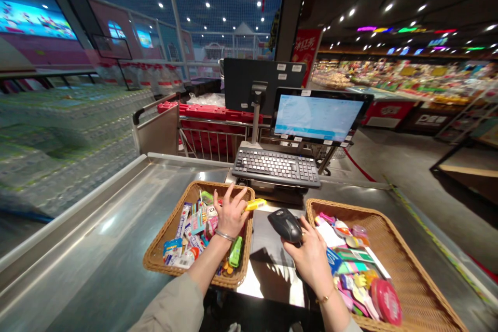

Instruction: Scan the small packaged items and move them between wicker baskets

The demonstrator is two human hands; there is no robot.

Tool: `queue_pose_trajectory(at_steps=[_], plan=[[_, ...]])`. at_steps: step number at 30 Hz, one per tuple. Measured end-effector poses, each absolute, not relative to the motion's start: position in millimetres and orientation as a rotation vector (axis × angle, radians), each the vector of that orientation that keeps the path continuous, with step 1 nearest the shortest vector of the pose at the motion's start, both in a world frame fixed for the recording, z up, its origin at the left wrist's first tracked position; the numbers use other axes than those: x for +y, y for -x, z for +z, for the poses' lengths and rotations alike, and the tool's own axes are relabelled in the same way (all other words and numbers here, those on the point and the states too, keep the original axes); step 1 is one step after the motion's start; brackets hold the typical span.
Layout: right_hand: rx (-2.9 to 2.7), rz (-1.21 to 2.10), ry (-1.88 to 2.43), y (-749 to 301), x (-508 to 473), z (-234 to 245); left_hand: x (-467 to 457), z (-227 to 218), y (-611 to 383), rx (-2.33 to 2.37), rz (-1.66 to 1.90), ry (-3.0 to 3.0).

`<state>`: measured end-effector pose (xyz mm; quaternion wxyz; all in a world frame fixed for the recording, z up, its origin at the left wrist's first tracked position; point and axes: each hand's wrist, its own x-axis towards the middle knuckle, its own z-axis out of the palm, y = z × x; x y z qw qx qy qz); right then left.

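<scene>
My left hand [232, 213] is over the left wicker basket [153, 251], palm down. A small yellow packet [256, 204] juts out past its thumb side, over the basket's right rim, and the hand appears closed on it; its kind is unclear. Around the fingers lie small colourful sweet packs, among them a blue-and-white tube-shaped pack [182, 222] and a bright green item [235, 252]. My right hand [311, 257] is closed around a black handheld barcode scanner [285, 224], raised between the two baskets. The palm hides its handle.
To the right, another wicker basket [412, 249] holds a round red container [385, 301] and several small packs. A keyboard [277, 166] and a lit monitor [317, 116] stand behind. The metal counter [112, 238] has a raised left edge. Shrink-wrapped bottles [73, 124] are stacked beyond.
</scene>
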<state>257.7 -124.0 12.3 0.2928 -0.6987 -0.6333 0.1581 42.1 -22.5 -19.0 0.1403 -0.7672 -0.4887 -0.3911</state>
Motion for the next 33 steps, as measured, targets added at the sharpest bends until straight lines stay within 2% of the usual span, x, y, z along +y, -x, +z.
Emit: queue_pose_trajectory(at_steps=[33], plan=[[-1.323,0.165,2.042,-315.5,-155.1,1.1,-18.5,-7.9,-117.3,-1.126,-1.192,2.427]])
